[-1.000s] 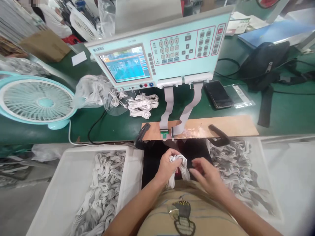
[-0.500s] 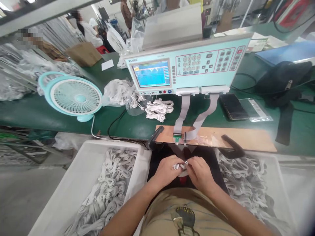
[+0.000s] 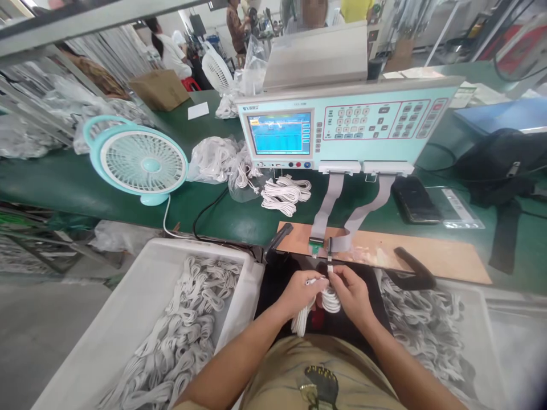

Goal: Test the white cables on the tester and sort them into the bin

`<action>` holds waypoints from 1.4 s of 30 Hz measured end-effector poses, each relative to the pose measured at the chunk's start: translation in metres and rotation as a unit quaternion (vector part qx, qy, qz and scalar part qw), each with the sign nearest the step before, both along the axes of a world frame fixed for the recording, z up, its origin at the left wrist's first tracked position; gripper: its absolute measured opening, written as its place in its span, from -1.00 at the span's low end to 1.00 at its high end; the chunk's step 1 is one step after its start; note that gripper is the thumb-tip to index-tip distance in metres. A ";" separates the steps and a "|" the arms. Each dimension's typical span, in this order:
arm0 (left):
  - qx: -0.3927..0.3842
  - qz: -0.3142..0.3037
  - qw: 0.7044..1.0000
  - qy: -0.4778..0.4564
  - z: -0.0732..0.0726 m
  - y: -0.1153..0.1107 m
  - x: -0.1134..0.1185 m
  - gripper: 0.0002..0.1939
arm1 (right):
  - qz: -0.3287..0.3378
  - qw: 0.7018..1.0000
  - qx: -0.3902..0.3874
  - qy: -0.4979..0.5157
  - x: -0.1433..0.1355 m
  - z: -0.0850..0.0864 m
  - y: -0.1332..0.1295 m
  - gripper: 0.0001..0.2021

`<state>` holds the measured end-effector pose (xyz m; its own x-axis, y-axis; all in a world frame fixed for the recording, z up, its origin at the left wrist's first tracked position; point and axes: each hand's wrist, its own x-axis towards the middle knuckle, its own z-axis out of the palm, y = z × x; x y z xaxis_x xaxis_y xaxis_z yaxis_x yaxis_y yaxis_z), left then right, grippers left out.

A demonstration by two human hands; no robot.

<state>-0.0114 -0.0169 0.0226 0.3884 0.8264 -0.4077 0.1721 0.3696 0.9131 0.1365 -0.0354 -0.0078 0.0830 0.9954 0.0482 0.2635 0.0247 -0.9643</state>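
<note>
white cables (image 3: 301,322) hang from the left hand (image 3: 299,294)

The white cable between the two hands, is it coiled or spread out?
Coiled: the white cable shows several loops between left hand and right hand.

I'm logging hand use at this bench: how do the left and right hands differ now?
The left hand grips a cable bundle; the right hand pinches one white connector.
The right hand is close to the right ribbon's plug; the left hand is farther from it.
Both are bare and side by side, just off the board's near edge.
</note>
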 end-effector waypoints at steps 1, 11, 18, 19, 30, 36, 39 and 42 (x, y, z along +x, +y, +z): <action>-0.041 0.018 0.999 -0.029 -0.003 0.000 0.001 -0.65 | -0.004 1.000 -0.014 0.026 0.000 -0.001 0.001 -0.76; -0.058 0.018 0.996 -0.058 -0.003 0.009 -0.012 -0.66 | -0.020 0.977 -0.091 0.191 -0.004 0.016 0.008 -0.72; 0.028 0.008 0.999 -0.022 0.000 0.016 -0.017 -0.67 | -0.068 0.940 -0.147 0.301 -0.014 0.018 0.010 -0.71; 0.039 0.027 0.999 -0.021 -0.003 0.016 -0.015 -0.67 | -0.068 0.941 -0.145 0.299 -0.014 0.017 0.010 -0.72; 0.047 0.160 0.981 -0.098 -0.017 0.018 0.001 -0.68 | -0.035 0.957 -0.127 0.259 -0.009 0.017 0.010 -0.77; 0.043 0.199 0.974 -0.099 -0.020 0.010 0.008 -0.65 | -0.033 0.956 -0.133 0.258 -0.010 0.015 0.011 -0.75; 0.055 0.204 0.974 -0.086 -0.020 0.009 0.008 -0.63 | -0.037 0.959 -0.131 0.250 -0.010 0.015 0.012 -0.74; 0.057 0.197 0.976 -0.075 -0.020 0.012 0.007 -0.61 | -0.037 0.960 -0.131 0.243 -0.011 0.014 0.012 -0.71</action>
